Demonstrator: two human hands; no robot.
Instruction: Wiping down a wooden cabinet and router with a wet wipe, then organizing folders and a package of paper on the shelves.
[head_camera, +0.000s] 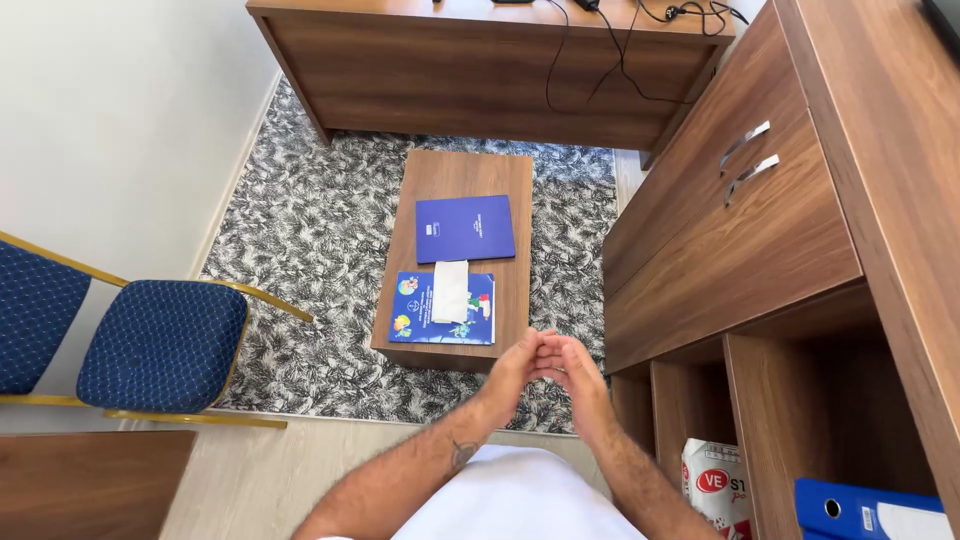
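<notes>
So the biggest thing is the patterned grey rug (300, 230), running under a desk (480, 80) whose top is cut off by the frame, cables dangling down its front. On the right a wooden cabinet (740, 230) fills the side, and its lower shelves hide most of a white bag (718, 485) and a blue binder (865, 510). The blue padded chair (160, 345) is cropped at the left. The low wooden table (455, 175) carries a dark blue folder (464, 228) and a tissue box (443, 310). Nearest it, the left hand (515, 370) and right hand (578, 372) press together, fingers loose, holding nothing as far as anyone can see.
</notes>
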